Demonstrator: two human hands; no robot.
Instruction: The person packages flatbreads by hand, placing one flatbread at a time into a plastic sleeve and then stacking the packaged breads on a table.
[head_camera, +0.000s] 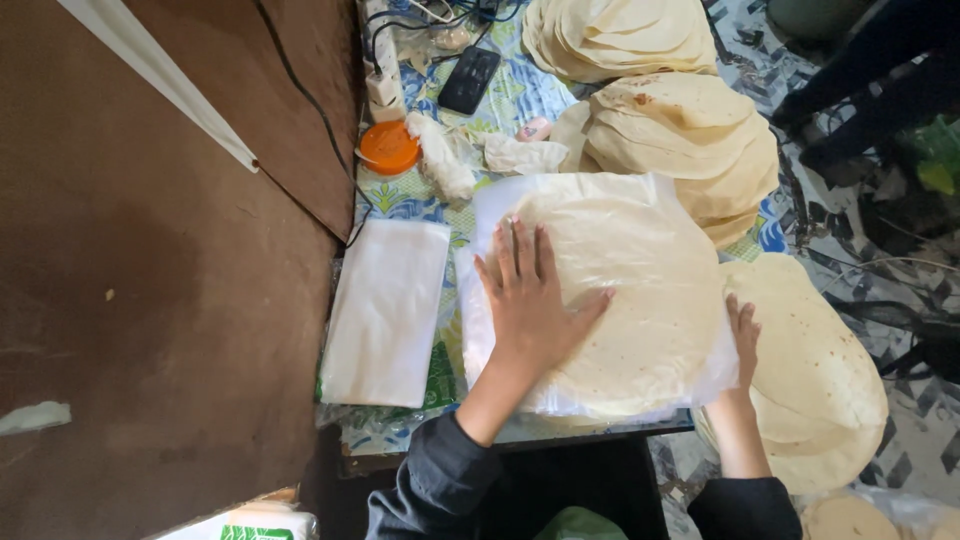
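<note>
A stack of round pale flatbreads (640, 300) lies inside a clear plastic bag (490, 215) on a small table with a patterned cloth (400, 195). My left hand (530, 295) presses flat on top of the bagged stack, fingers spread. At the stack's right edge my right hand (743, 335) touches the bag and breads, fingers partly tucked against the side. Whether it grips the bag I cannot tell.
A pile of flat clear bags (385, 310) lies left of the stack. More flatbread stacks (690, 135) (620, 35) (815, 370) sit behind and to the right. An orange lid (388, 147), a black phone (469, 79), a power strip (383, 70) and crumpled wrap (440, 155) lie at the back.
</note>
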